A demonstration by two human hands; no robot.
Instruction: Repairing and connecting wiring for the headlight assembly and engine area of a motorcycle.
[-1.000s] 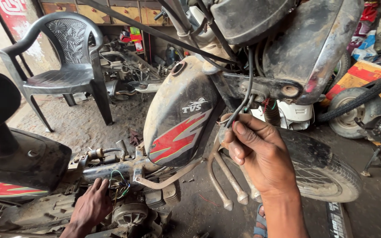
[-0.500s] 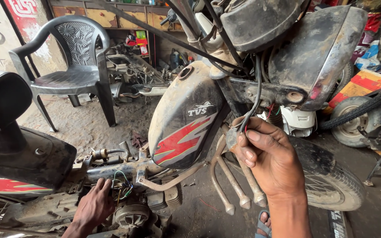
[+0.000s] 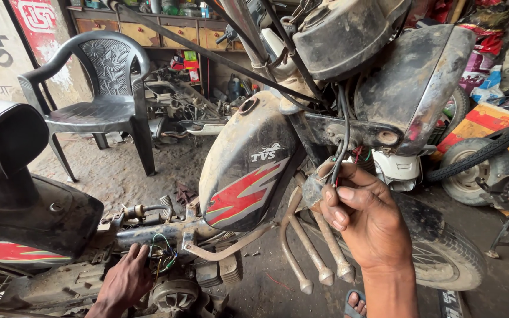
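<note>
Meanwhile, the left hand [image 3: 126, 281] has crept up to the loose coloured wires [image 3: 164, 257] low on the motorcycle frame [image 3: 148, 232], fingers together; the right hand [image 3: 365, 215] stays clamped on the black cable [image 3: 344, 138] beside the tank [image 3: 248, 165].

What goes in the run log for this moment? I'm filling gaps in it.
left hand: at wires on frame | right hand: gripping black cable by fuel tank | motorcycle stripped
</note>
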